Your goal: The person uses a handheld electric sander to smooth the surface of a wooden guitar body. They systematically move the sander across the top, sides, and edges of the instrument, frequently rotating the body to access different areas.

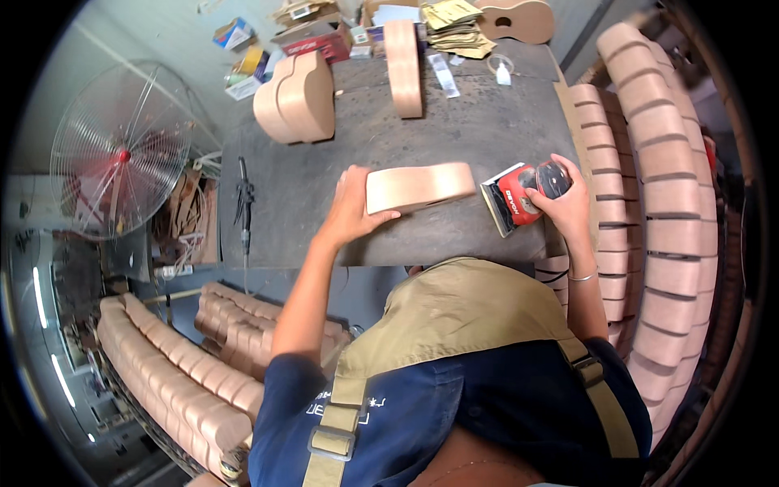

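My left hand [350,208] grips the left end of a pale wooden ukulele body [420,187], its thumb along the near lower edge. The body rests on its side on the dark worktable [316,183], its curved side facing up. In my right hand [568,204] is a red and black power sander [522,195], fingers wrapped round its rounded dark top. The sander is tilted, its flat pad turned toward the ukulele body. A short gap separates the pad from the wood.
More wooden bodies [300,97] stand at the table's far left, with another [403,69] upright at far centre. Behind are boxes [316,36], sandpaper sheets [452,24] and a soundhole board [517,19]. A black tool [245,207] with a cord lies left. Tall stacks [669,195] rise right; a fan [122,154] stands left.
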The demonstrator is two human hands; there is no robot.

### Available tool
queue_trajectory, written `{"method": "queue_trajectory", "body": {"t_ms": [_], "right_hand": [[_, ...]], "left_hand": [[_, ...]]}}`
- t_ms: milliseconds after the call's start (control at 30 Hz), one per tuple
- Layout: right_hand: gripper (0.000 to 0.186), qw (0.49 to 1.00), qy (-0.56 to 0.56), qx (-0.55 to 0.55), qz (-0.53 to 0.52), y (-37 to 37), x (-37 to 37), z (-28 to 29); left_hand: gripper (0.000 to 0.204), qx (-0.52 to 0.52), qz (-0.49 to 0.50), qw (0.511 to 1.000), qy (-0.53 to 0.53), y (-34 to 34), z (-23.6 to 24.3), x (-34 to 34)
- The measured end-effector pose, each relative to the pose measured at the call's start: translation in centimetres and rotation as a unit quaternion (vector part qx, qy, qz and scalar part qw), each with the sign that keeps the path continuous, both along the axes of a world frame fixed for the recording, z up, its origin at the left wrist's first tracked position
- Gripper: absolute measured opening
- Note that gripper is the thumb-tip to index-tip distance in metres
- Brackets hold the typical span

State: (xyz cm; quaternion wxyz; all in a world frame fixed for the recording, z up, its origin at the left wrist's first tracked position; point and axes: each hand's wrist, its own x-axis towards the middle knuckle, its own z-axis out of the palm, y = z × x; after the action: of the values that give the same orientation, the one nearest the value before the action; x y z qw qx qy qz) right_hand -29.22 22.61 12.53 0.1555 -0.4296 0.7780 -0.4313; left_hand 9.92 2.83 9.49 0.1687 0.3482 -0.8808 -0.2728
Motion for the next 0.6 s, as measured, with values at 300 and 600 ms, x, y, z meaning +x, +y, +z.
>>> {"method": "queue_trajectory", "body": {"t_ms": [300,600], "right_hand": [[0.085,0.989,0.129,-0.052,0.043,-6.2,3.4,4.0],[0.075,0.943,0.269,-0.088,0.177,-9.8,8.5,2.7]], "left_hand": [[0.082,-0.038,0.085,0.995,-0.025,11.0,1.8,-7.4],[0.066,-0.020,0.149,0.989,-0.009,10.7,0.7,-11.1]]}}
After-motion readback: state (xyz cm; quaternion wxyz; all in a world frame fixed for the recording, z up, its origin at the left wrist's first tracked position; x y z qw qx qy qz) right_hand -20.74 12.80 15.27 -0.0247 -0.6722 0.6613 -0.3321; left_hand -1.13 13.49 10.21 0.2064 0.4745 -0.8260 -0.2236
